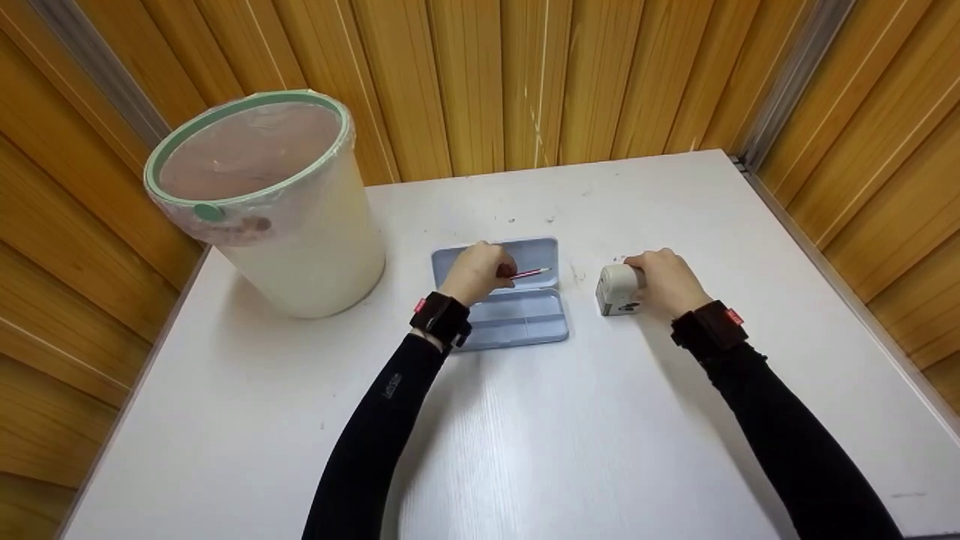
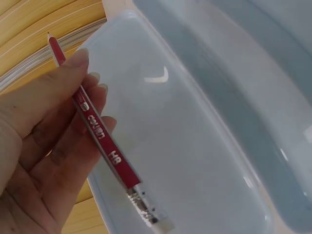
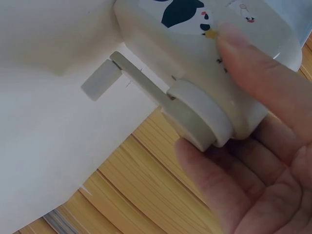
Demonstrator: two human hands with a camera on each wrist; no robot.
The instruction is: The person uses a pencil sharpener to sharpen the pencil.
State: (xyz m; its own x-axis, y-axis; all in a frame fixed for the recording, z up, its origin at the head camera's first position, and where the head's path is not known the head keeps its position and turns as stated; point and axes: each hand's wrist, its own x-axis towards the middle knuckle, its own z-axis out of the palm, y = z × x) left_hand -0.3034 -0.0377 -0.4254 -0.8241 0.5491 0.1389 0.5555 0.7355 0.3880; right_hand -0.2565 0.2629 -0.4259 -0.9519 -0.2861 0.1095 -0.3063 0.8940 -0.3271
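Observation:
A red HB pencil (image 2: 100,127) with a white eraser end is pinched between the thumb and fingers of my left hand (image 1: 480,270). That hand is over the open blue pencil case (image 1: 517,332), and its wrist hides part of the case's left side. My right hand (image 1: 666,281) grips a cream crank-handled pencil sharpener (image 1: 619,289), right of the case. In the right wrist view, the thumb presses the sharpener's printed side and the fingers curl near its crank (image 3: 141,80).
A large bucket (image 1: 315,247) with a green rim and a plastic liner stands at the table's back left. The white table (image 1: 540,450) meets wood-patterned panels (image 1: 465,82) at the back and sides.

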